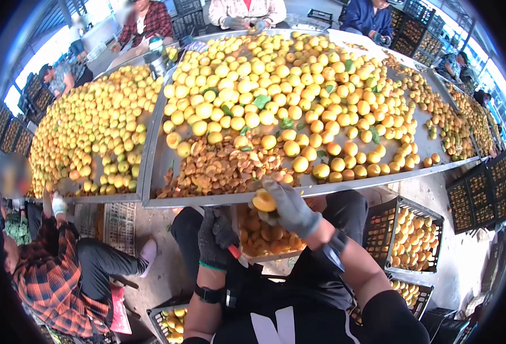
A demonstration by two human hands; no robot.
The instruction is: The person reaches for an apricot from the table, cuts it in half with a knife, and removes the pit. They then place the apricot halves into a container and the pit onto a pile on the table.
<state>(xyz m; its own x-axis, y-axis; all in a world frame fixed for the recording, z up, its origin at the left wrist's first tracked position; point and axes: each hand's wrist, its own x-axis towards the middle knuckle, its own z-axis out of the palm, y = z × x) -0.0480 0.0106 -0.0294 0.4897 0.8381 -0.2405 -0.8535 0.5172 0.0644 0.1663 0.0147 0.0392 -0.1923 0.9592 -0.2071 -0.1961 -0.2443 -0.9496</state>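
My left hand [216,239], in a dark grey glove, is closed around a small knife [237,255] with a red handle, its blade pointing down and to the right. In a lighter grey glove, my right hand [292,207] holds a yellow apricot [264,201] just below the edge of the metal table [207,201]. Beneath that hand stands a crate of orange-yellow fruit [270,234] between my knees. On the table close to both hands lies a heap of brown-orange scraps [224,167], perhaps pits or peel. Behind it spreads a large pile of whole apricots [253,74] with some green leaves.
Fruit-filled black crates [416,238] stand at my right, and another crate [173,322] sits low at my left. A co-worker in a plaid shirt [58,275] sits at left. More people [247,14] work across the table. A second pile of fruit [92,126] covers the left table.
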